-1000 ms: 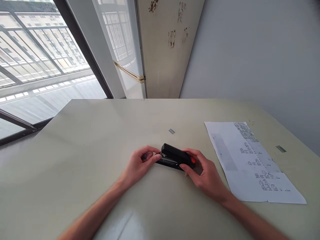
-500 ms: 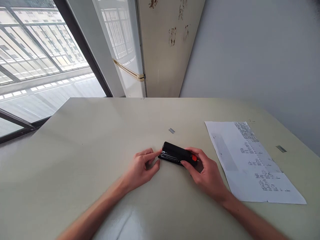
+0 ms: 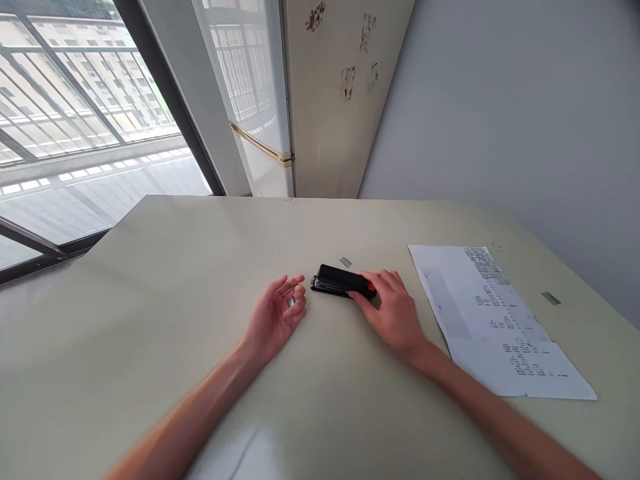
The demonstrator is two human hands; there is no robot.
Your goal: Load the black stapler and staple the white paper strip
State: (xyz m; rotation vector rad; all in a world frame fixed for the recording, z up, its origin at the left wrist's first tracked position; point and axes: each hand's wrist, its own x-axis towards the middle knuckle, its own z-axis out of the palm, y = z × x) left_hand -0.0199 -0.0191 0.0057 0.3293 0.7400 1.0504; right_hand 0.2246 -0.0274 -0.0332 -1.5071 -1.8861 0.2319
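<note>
A black stapler (image 3: 337,280) with a red part at its right end lies on the table. My right hand (image 3: 395,312) grips that right end between thumb and fingers, covering most of the red. Just left of the stapler, apart from it, my left hand (image 3: 274,319) is turned palm up with its fingers curled. A small silvery piece (image 3: 291,303), which looks like a strip of staples, shows between those fingers. Behind the stapler lies another grey staple strip (image 3: 345,262).
To the right, a printed white paper sheet (image 3: 480,327) lies flat on the pale table (image 3: 150,347). Beyond it is a further staple strip (image 3: 551,298). A fridge (image 3: 330,147) and a grey wall (image 3: 475,100) stand past the far edge, with a window (image 3: 75,100) at left.
My left hand has drawn back from the stapler's left end and turned palm up, showing a small silvery piece. The right hand and stapler have shifted slightly away and left.
</note>
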